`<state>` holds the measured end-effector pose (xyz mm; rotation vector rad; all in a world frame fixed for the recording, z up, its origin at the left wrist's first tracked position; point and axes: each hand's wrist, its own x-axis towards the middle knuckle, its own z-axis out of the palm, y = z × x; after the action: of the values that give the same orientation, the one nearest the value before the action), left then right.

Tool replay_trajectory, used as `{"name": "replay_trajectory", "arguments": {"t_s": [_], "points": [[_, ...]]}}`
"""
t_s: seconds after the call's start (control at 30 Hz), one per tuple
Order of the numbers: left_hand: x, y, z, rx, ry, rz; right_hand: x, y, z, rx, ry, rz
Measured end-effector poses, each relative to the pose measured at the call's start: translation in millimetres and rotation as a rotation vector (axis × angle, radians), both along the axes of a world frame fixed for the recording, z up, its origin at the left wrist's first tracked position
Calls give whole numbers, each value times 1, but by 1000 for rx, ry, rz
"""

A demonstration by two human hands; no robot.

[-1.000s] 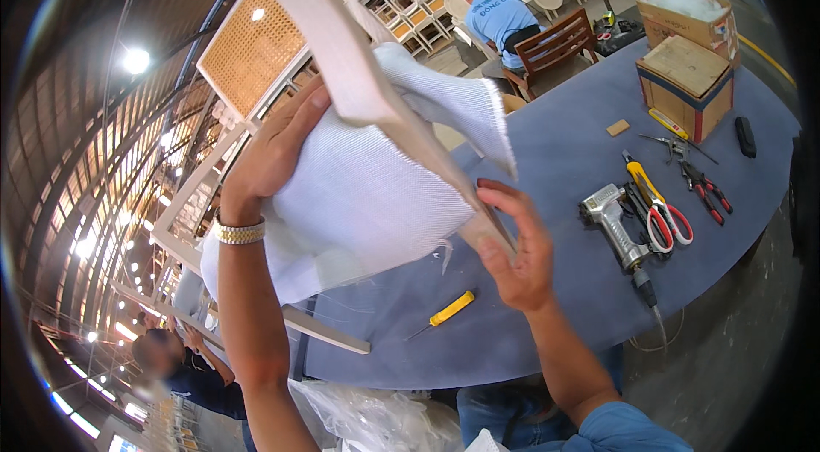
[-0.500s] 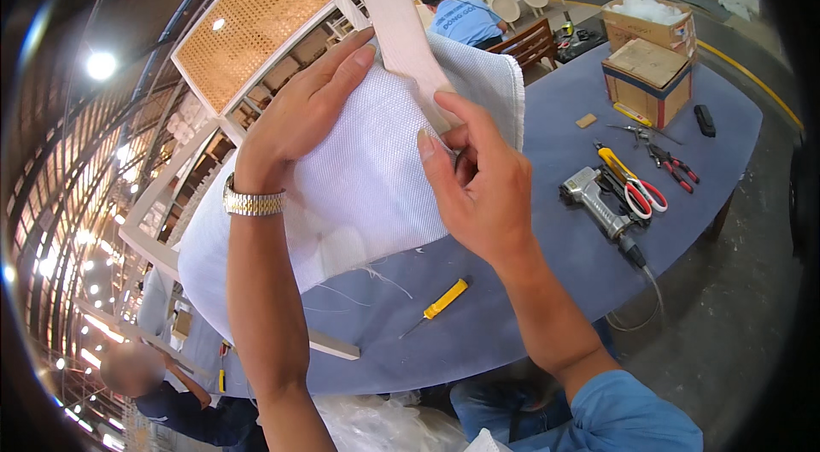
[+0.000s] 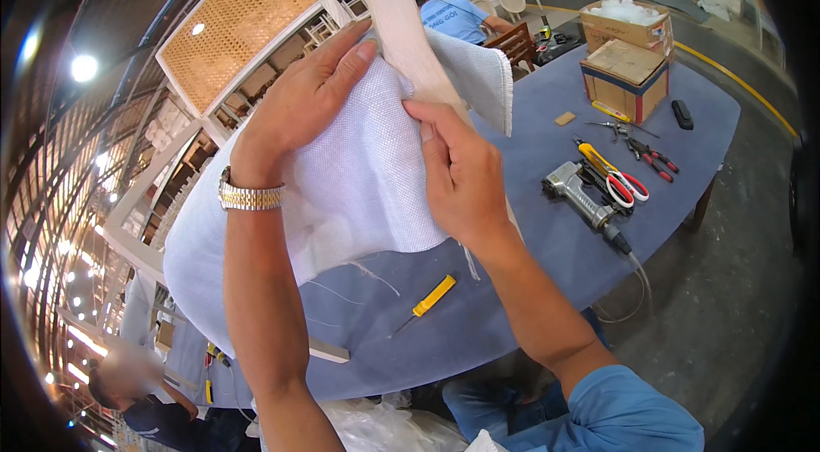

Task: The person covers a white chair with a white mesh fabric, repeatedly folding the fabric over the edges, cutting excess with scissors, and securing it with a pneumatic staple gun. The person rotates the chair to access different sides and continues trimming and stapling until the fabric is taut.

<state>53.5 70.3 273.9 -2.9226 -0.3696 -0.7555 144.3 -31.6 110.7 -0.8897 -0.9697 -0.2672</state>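
Note:
A light white-grey woven fabric (image 3: 359,170) covers the seat of a pale wooden chair, whose curved frame piece (image 3: 395,20) rises at the top middle. My left hand (image 3: 312,102), with a metal watch on the wrist, lies on the fabric with its fingers stretched out toward the frame piece. On the other side, my right hand (image 3: 465,170) pinches the fabric's edge between thumb and index finger, against the wood. Its other fingers are curled and partly hidden. A loose fabric flap (image 3: 478,76) sticks out to the right behind the frame piece. Threads hang from the lower edge.
On the blue-grey table (image 3: 547,298) lie a yellow-handled screwdriver (image 3: 434,296), an air stapler (image 3: 585,196), scissors (image 3: 628,189) and pliers (image 3: 653,160). Cardboard boxes (image 3: 628,80) stand at the far right. A cane panel (image 3: 243,25) rises far left. Two other people are nearby.
My right thumb and index finger, apart before, have come together on the fabric edge. The flap behind the frame has shifted lower. My left hand stays at nearly the same place on the cloth.

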Motion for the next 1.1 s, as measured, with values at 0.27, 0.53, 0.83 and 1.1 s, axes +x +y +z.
{"name": "replay_trajectory", "arguments": {"t_s": [0.27,0.53,0.83,1.1], "points": [[1,3,-2,-29,-8,-42,-6,-30,7,-191,-181,-239],[5,-1,3,-13,72,25,-11,-9,-6,-16,-51,285],[34,23,48,-240,255,211,21,21,-22,235,-27,837],[90,59,57,-145,586,83,13,26,-39,237,90,929]]}}
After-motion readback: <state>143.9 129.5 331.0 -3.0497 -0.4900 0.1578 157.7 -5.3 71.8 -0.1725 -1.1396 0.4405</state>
